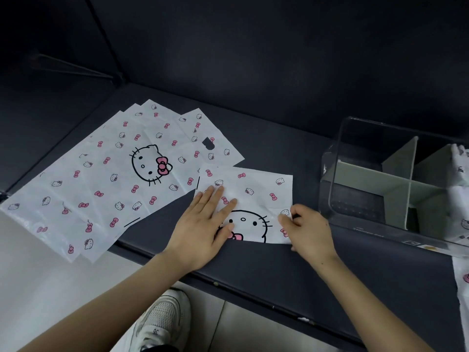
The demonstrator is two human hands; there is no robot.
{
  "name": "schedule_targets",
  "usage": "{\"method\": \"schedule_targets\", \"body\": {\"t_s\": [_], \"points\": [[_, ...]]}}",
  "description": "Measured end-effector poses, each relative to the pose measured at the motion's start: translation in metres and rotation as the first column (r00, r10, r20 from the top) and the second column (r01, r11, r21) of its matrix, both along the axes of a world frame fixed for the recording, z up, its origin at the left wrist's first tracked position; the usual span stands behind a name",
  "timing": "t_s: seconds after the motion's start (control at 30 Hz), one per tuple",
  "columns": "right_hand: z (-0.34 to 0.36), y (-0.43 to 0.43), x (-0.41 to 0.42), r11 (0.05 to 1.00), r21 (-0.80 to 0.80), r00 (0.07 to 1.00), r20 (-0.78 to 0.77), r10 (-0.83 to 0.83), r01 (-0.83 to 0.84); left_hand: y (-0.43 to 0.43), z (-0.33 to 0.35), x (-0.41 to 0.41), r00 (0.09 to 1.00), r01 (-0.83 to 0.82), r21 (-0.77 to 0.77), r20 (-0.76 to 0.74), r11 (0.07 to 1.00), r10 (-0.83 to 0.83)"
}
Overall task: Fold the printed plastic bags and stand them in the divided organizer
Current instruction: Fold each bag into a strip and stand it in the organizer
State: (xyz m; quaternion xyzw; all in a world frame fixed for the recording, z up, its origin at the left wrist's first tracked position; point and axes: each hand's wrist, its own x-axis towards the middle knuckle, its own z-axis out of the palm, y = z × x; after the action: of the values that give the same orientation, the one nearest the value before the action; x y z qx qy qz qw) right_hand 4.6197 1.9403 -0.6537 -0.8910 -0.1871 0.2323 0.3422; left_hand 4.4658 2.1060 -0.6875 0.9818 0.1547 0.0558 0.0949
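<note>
- The dark cushioned seat [253,138] serves as the work surface and carries everything for the job.
- A fanned stack of flat bags [106,179] lies on its left part, overhanging the near edge. Several sheets are still unfolded, so most of the work looks to be ahead.
- The clear organizer [337,158] stands at the right, with grey dividers [401,161] crossing inside. The compartments facing the camera hold nothing that I can see.
- The half-folded bag [256,189] lies between the stack and the organizer, already down to a smaller rectangle. It probably needs at least one more fold before it can stand.
- The left hand [200,229] lies flat on it, fingers straight and slightly spread, pressing it down.
- The right hand [309,229] has curled fingers pinching the bag's right edge, seemingly ready to fold it over.
- Folded bags [459,158] show in the organizer's far right compartments at the frame edge, so a few are done. How many, I cannot tell.
</note>
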Motion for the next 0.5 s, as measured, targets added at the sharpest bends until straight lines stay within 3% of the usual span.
{"method": "schedule_targets", "body": {"t_s": [0.5], "points": [[-0.0019, 0.0025, 0.0084, 0.999, 0.02, 0.994, -0.105, -0.041, 0.043, 0.0048, -0.0007, 0.0041, 0.997, 0.023, 0.03, -0.076, 0.999, -0.021]]}}
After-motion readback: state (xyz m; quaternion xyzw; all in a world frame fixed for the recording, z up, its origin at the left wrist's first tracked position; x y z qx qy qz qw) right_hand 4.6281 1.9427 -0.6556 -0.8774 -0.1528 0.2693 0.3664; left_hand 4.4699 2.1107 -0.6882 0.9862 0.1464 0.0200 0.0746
